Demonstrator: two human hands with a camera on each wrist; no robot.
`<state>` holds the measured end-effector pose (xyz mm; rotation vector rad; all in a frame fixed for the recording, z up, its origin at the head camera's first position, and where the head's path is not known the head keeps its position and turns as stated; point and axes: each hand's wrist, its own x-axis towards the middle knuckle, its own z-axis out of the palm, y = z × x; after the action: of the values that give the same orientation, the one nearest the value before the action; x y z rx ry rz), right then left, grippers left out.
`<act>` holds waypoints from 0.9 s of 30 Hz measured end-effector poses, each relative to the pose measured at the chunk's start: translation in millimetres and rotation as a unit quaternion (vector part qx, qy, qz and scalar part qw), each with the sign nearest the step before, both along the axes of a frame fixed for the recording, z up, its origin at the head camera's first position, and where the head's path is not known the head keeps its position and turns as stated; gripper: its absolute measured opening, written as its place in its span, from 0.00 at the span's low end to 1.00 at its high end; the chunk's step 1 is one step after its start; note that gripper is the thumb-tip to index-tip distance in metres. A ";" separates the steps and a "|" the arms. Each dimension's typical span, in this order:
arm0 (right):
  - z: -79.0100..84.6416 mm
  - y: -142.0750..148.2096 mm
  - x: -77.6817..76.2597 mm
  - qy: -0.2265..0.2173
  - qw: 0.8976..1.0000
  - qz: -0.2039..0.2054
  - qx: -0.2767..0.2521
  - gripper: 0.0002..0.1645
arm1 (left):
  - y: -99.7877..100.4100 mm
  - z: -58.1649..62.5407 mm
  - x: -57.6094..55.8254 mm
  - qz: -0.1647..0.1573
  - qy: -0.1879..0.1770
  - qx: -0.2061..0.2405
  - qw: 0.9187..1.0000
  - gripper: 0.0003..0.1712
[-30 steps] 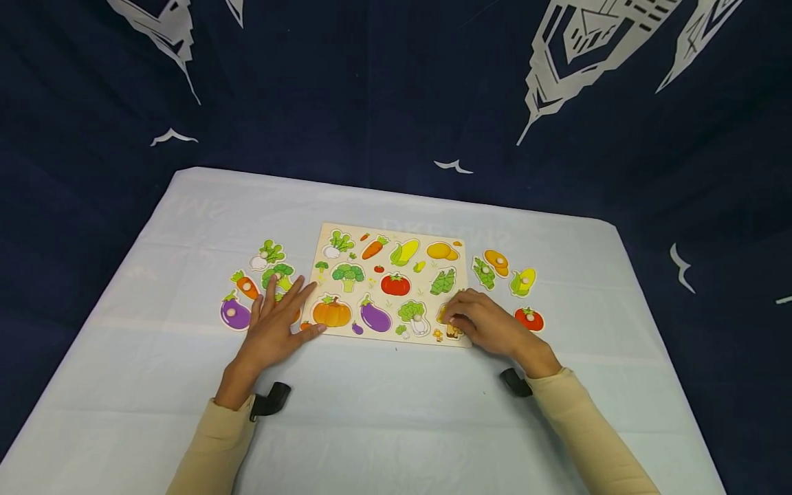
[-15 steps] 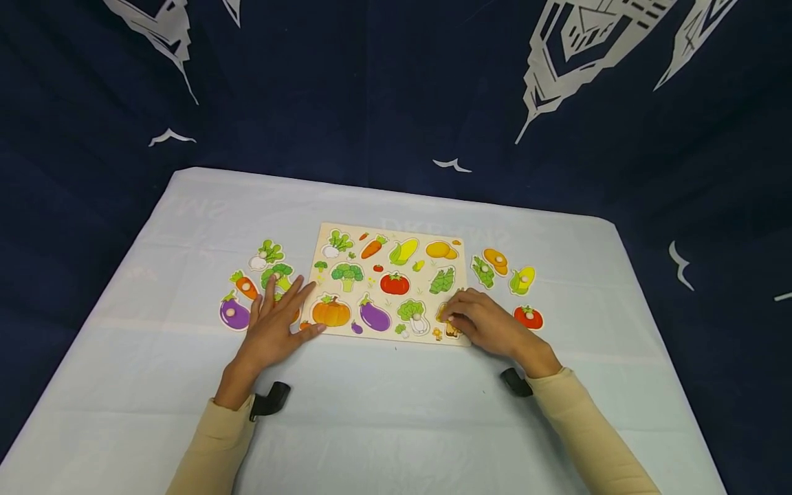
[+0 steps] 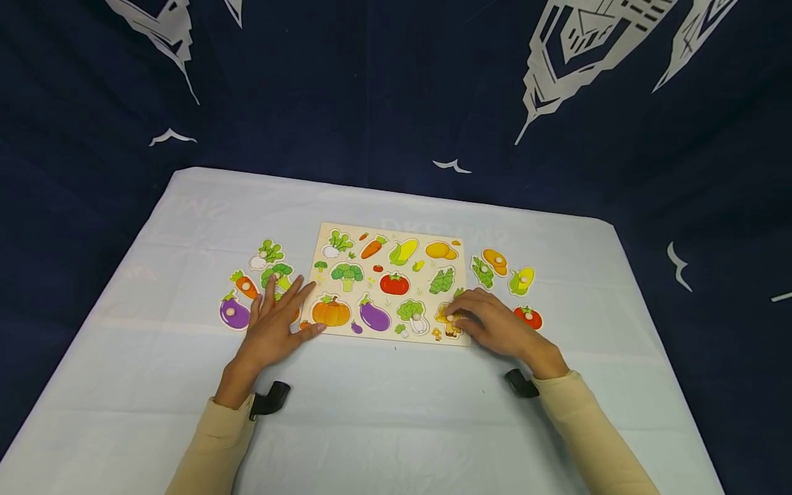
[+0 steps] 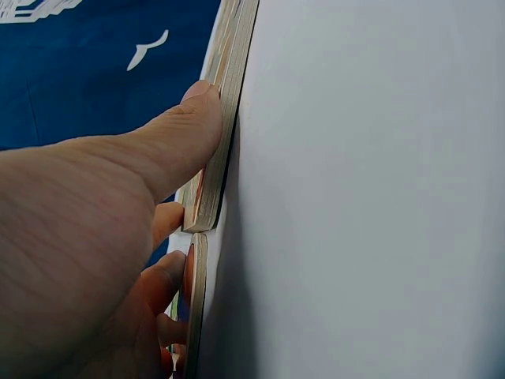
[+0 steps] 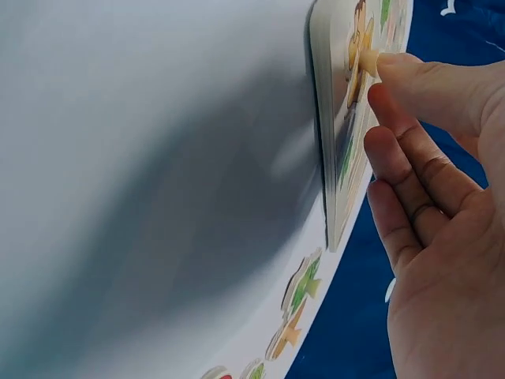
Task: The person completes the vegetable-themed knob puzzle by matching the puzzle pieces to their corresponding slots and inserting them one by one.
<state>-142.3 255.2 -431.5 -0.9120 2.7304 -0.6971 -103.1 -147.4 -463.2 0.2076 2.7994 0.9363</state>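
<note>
My left hand (image 3: 269, 326) lies with fingers spread over the left edge of the wooden puzzle board (image 3: 371, 349); its thumb (image 4: 185, 130) rests on the board's front corner. Beneath its other fingers are loose pieces, partly hidden. At the board's front right corner, my right hand (image 3: 489, 323) is beside the mushroom piece (image 3: 454, 331), which sits in the board. The thumb (image 5: 402, 71) is right at its small knob (image 5: 369, 61), while the other fingers are loosely bent. A cabbage piece (image 3: 412, 316) with a knob also sits in the board.
Left of the board lie knobbed eggplant (image 3: 235, 313), carrot (image 3: 245, 285), broccoli (image 3: 278, 273) and radish (image 3: 267, 256) pieces. On the right are potato (image 3: 495, 260), leafy green (image 3: 482, 273), corn (image 3: 522, 282) and tomato (image 3: 529, 317) pieces. The table (image 3: 383, 426) has a white cover.
My right hand has shifted slightly right and its fingertips have loosened, so more of the mushroom piece and its knob shows. The left hand and the board stay put.
</note>
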 end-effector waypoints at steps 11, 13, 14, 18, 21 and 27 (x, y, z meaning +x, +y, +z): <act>0.0 12.5 0.9 0.027 0.999 0.002 -0.027 0.11 | 0.5 1.8 0.3 0.002 0.000 0.003 1.000 0.48; -0.5 14.8 1.3 0.035 0.999 0.001 -0.033 0.10 | 0.5 2.1 0.4 0.003 0.000 0.002 1.000 0.48; -0.6 15.9 1.7 0.036 0.999 -0.002 -0.035 0.10 | 0.5 2.2 0.5 0.003 0.000 0.001 1.000 0.48; -1.1 20.7 3.8 0.042 0.998 -0.013 -0.040 0.10 | 0.6 2.5 0.6 0.003 -0.001 -0.001 1.000 0.48; -1.0 24.7 5.1 0.042 0.998 -0.023 -0.037 0.09 | 0.9 2.7 0.7 0.003 -0.002 0.002 1.000 0.48; 2.8 33.8 5.6 0.034 0.998 -0.036 -0.027 0.10 | 0.8 3.3 1.3 0.003 -0.003 0.005 1.000 0.48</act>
<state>-136.7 289.0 -428.7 -0.8674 2.8301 -0.7701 -101.7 -146.6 -459.9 0.1973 2.7929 0.9510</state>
